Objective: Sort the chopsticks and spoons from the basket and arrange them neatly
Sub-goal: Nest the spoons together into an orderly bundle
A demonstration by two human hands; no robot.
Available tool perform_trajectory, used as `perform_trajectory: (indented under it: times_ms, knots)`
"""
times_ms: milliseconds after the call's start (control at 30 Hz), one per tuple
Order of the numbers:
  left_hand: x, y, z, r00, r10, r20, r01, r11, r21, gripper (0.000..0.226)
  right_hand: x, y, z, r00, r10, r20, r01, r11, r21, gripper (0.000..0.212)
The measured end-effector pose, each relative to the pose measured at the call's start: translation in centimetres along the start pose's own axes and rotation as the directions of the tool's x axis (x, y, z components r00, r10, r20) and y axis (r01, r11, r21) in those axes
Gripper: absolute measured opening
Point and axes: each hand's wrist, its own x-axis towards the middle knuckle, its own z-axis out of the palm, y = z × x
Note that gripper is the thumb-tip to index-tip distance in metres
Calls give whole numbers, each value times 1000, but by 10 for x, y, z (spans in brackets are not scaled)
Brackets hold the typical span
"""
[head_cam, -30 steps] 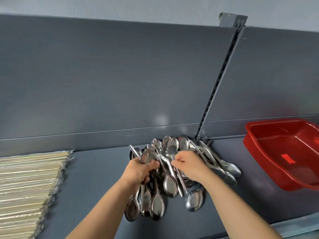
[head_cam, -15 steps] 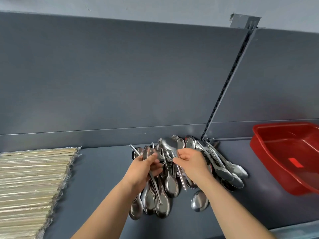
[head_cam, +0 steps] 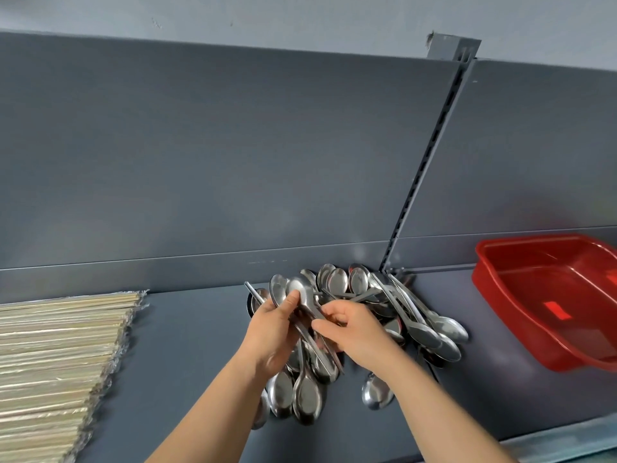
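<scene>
A heap of steel spoons (head_cam: 354,285) lies on the grey shelf (head_cam: 187,349) against the back panel. My left hand (head_cam: 272,332) grips a bunch of spoons (head_cam: 300,392) by their handles, bowls hanging toward me, and its thumb presses on one upturned spoon bowl (head_cam: 298,290). My right hand (head_cam: 350,329) is beside it, fingers curled round spoon handles in the same bunch. A wide layer of pale chopsticks (head_cam: 56,355) lies flat at the left. The red basket (head_cam: 521,312) stands at the right and looks empty.
A slotted upright (head_cam: 424,168) runs up the back panel behind the spoons. One loose spoon (head_cam: 377,392) lies near my right forearm. The shelf's front edge (head_cam: 551,439) shows at lower right.
Both hands have drawn closer together over the spoon bunch, and one spoon bowl now stands up under my left thumb. The view has shifted slightly.
</scene>
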Motion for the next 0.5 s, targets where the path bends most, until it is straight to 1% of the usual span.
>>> perform_trajectory:
  times_ms: [67,100,133,200,267,333,367,433,467,500]
  knots:
    - [2,2,-4,1000,12,-15,-13,996,-94,15,-4,1,-1,997,41,67,-44,998,45,13]
    - [3,2,-6,999,28,-29,-31,993,-112,14,-6,2,-3,995,40,86,-44,998,52,14]
    - [4,2,-10,997,52,-49,-57,994,-96,15,-7,4,-4,996,34,88,-40,997,63,13]
    - [2,-1,-14,992,107,-64,-106,994,19,27,-8,7,-7,998,19,52,-22,998,54,21]
    - [-1,-6,-17,992,127,-27,-123,985,122,40,-9,10,-5,1000,-25,13,25,998,-54,25]
    - [-4,-10,-17,993,116,10,-117,981,156,44,-8,12,2,995,-97,13,98,979,-178,25]
    - [-4,-12,-16,993,120,7,-120,978,172,43,-8,11,6,993,-119,19,120,972,-201,25]
    - [-6,-13,-15,988,146,-54,-135,976,173,38,-8,6,7,991,-119,55,128,965,-228,27]
    - [-7,-11,-16,983,160,-88,-147,979,143,36,-7,5,2,990,-133,50,142,954,-264,36]
    - [-8,-10,-17,979,175,-106,-162,979,122,36,-3,5,-5,988,-156,9,151,935,-322,43]
